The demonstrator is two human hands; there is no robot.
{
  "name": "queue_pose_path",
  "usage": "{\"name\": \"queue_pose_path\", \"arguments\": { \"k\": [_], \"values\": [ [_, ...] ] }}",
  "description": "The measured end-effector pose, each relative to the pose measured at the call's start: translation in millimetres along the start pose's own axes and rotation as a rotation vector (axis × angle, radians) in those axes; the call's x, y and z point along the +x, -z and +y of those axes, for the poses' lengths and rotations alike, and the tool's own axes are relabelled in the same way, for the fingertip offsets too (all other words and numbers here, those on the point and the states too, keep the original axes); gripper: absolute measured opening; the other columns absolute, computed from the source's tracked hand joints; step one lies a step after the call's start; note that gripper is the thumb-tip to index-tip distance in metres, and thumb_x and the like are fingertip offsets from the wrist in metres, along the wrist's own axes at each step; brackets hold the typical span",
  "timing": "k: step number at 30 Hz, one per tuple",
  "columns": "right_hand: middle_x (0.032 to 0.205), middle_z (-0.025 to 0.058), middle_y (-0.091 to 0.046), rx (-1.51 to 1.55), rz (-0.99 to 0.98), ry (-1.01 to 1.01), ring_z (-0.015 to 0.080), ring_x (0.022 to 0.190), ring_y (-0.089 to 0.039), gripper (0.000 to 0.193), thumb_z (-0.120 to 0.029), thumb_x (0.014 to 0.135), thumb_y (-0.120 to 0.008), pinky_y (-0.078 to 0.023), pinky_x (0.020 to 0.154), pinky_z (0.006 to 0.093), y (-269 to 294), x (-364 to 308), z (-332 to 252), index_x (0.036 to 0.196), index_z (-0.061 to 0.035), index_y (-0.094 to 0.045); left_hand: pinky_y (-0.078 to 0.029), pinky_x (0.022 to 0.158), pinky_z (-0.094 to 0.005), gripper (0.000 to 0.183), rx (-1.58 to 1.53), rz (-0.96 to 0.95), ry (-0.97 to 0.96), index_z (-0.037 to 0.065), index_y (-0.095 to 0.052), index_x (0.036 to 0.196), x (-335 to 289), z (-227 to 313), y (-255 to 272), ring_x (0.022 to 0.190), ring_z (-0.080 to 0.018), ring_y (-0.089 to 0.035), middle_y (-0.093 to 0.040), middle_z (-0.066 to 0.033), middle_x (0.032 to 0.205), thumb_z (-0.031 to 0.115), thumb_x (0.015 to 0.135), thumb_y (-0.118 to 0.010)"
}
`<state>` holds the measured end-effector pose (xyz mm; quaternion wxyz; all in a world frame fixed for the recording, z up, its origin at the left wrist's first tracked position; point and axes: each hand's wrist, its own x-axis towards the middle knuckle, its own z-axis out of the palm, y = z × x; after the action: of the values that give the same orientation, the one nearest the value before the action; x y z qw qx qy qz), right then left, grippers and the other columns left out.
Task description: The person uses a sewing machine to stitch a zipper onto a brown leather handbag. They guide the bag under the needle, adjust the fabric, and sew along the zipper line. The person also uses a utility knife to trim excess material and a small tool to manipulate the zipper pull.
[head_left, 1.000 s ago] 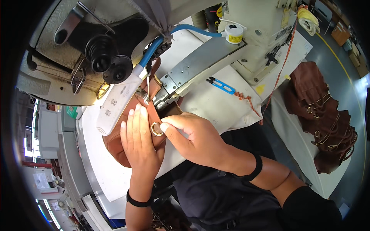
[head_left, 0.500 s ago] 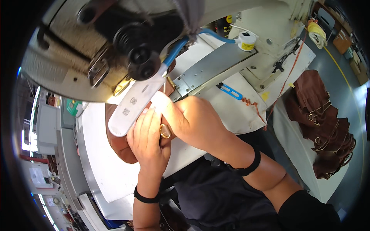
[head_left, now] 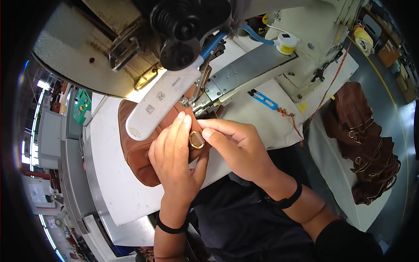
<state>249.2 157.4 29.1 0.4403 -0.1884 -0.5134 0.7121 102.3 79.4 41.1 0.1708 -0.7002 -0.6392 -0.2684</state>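
A brown leather bag lies under the head of a sewing machine. My left hand holds it, fingers stretched together over the leather and the thumb at its near side. On the right, my right hand pinches the bag's edge between thumb and fingers, just beside a gold metal ring on a leather tab. The fingertips of both hands are close to the presser foot. A long white light hangs over the bag and covers part of it.
Right of the hands, a blue thread snipper on an orange cord lies on the white table. Farther right, brown leather pieces with metal rings are piled up. The machine's metal bed stands beyond my right hand.
My right hand has drawn back from the needle area toward the ring and now pinches the edge there. The presser foot has come into sight. My view has shifted slightly.
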Motion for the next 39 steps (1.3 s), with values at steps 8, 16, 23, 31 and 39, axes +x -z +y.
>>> {"name": "queue_pose_path", "arguments": {
  "k": [8, 16, 23, 31, 39],
  "values": [
    [0.095, 0.0018, -0.071, -0.048, 0.012, 0.013, 0.0028, 0.083, -0.059, 0.029, -0.012, 0.107, -0.057, -0.051, 0.071, 0.0232, -3.8, -0.1, -3.9, 0.126, 0.0072, -0.068, -0.038, 0.111, -0.0446, 0.085, -0.067, -0.055, 0.078, 0.003, -0.055, 0.149, 5.4, 6.8, 9.6, 0.13, -0.0335, -0.059, -0.061, -0.0144, 0.149, 0.013, 0.07, -0.086],
    [0.093, -0.0009, -0.069, 0.004, -0.011, -0.053, 0.0019, 0.082, -0.058, 0.028, -0.012, 0.108, -0.056, -0.05, 0.07, 0.0222, 3.8, 6.1, -4.2, 0.123, 0.0073, -0.069, -0.038, 0.111, -0.0447, 0.084, -0.082, -0.069, 0.112, 0.002, -0.056, 0.148, 9.0, 9.8, 8.6, 0.131, -0.0339, -0.058, -0.06, -0.0144, 0.15, 0.013, 0.07, -0.086],
    [0.083, -0.0048, -0.063, -0.039, 0.021, -0.014, 0.0001, 0.076, -0.051, 0.023, -0.01, 0.106, -0.056, -0.044, 0.065, 0.0221, 3.1, 13.7, -2.5, 0.114, 0.0059, -0.07, -0.04, 0.112, -0.0437, 0.082, -0.063, -0.045, 0.115, 0.0, -0.057, 0.146, 12.9, 5.1, 4.9, 0.131, -0.0332, -0.061, -0.065, -0.0161, 0.143, 0.011, 0.069, -0.086],
    [0.081, -0.0036, -0.063, -0.044, 0.028, -0.047, 0.0015, 0.074, -0.052, 0.021, -0.012, 0.104, -0.059, -0.045, 0.064, 0.0233, 6.6, 20.5, -0.8, 0.106, 0.0052, -0.07, -0.038, 0.114, -0.0466, 0.078, -0.075, -0.1, 0.11, -0.001, -0.056, 0.146, 19.9, 0.6, 6.9, 0.133, -0.0351, -0.058, -0.063, -0.0181, 0.143, 0.019, 0.077, -0.087],
    [0.1, 0.0087, -0.072, -0.379, -0.163, 0.121, 0.0169, 0.091, -0.064, 0.018, -0.014, 0.101, -0.065, -0.051, 0.083, 0.0314, 37.4, 18.0, 15.0, 0.109, 0.0007, -0.071, -0.048, 0.105, -0.0436, 0.048, -0.034, 0.125, 0.195, 0.001, -0.066, 0.133, 18.8, 25.0, 0.5, 0.119, -0.0327, -0.066, -0.069, -0.0161, 0.133, 0.013, 0.089, -0.081]
  ]
}}
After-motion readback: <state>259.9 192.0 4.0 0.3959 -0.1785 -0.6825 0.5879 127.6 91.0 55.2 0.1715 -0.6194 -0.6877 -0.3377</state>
